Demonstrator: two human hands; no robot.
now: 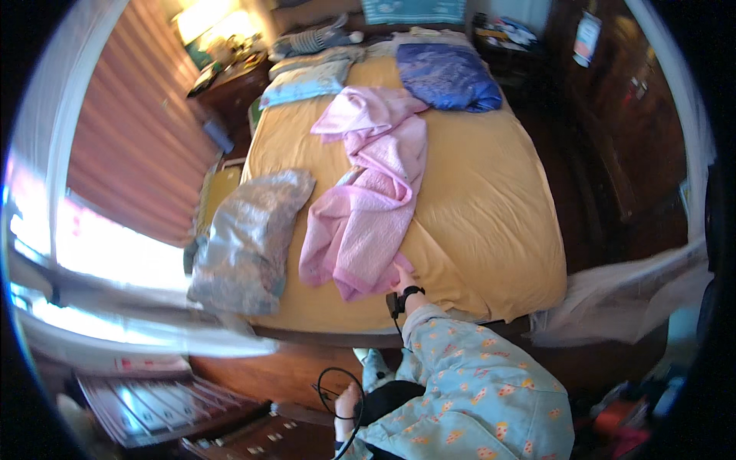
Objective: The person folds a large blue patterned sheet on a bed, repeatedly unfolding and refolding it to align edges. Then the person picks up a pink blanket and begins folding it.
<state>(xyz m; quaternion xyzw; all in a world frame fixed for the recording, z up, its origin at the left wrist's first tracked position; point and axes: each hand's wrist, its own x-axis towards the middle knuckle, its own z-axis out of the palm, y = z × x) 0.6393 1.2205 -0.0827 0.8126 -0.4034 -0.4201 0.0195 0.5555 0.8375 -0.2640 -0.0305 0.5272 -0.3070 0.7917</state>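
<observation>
A pink blanket (379,224) lies bunched lengthwise down the middle of a bed with a yellow fitted sheet (483,195). My right hand (403,279) reaches out to the blanket's near right corner and grips its edge between thumb and fingers. A black strap with a small device is on that wrist. Low in the view, my left hand (346,401) hangs beside a dark garment, behind a loop of black cable (361,402); its fingers look curled, but whether it holds anything cannot be told.
A shiny patterned pillow (247,241) lies on the bed's near left. At the head are a blue pillow (448,77), a light-blue pillow (305,83) and a grey plush toy (313,41). A nightstand (236,75) with a lamp stands left; sheer netting (621,293) hangs around the bed.
</observation>
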